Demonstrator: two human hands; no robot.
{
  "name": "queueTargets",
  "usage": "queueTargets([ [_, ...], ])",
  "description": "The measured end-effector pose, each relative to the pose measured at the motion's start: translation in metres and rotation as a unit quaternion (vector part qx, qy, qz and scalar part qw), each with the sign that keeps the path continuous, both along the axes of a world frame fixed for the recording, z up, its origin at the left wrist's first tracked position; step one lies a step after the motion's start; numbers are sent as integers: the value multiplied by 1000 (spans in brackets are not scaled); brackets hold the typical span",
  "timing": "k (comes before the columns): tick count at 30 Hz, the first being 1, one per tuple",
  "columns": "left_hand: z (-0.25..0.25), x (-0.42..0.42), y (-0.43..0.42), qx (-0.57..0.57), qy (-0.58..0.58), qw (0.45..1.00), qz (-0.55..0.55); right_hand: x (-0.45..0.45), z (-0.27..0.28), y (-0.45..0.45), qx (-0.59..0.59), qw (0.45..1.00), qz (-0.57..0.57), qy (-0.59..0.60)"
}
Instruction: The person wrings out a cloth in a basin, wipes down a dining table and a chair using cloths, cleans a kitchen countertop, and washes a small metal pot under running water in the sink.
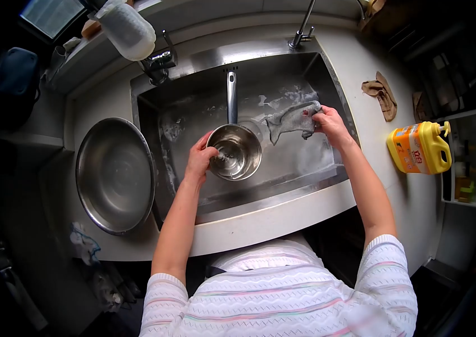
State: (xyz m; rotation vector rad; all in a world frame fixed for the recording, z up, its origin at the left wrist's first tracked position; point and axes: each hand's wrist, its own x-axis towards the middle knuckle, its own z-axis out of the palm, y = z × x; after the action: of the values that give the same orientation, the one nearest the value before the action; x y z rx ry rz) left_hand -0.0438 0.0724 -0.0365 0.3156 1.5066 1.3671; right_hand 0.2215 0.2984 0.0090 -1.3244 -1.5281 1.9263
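Observation:
My left hand grips the left rim of a small steel saucepan, thumb over the edge. The pan is tilted toward me, its inside wet and shiny, with its long handle pointing to the back of the sink. At the right, my right hand pinches a wet grey dishcloth by one end; the rest of it hangs out to the left. Both hands are over the steel sink, whose floor carries streaks of water and suds.
A large steel basin rests on the left counter. Behind the sink are a faucet and a thin second tap. On the right counter are a yellow detergent jug and a brown cloth.

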Motion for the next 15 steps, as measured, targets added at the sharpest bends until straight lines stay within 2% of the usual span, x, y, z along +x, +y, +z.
queueTargets([
  [2,-3,-1,-3,-37,-5,999,0,11,-69,23,132,974,38,-178],
  [4,-6,2,-5,-66,0,998,4,10,-145,15,316,877,121,-340],
  [6,-8,8,-2,-87,16,996,13,-21,-153,-41,399,770,242,-435],
  [7,-5,9,-1,-116,53,992,-9,-39,-132,-46,273,837,290,-376],
  [8,-6,10,-1,-118,82,990,-10,-52,-105,-47,139,881,332,-308],
  [9,-9,12,0,-120,110,987,-9,-59,-100,-44,44,940,267,-206],
  [10,-13,13,0,-121,137,983,-8,-65,-94,-43,-52,974,195,-100],
  [11,-17,14,2,-128,198,972,-26,-73,-78,-45,-24,967,232,-98],
  [13,-13,21,6,-96,201,973,-52,-91,-42,-55,35,948,302,-92],
  [14,-10,26,9,-81,204,973,-66,-104,-28,-62,146,897,372,-188],
  [15,-25,32,12,-9,211,976,-46,-110,-54,-66,305,852,372,-207],
])
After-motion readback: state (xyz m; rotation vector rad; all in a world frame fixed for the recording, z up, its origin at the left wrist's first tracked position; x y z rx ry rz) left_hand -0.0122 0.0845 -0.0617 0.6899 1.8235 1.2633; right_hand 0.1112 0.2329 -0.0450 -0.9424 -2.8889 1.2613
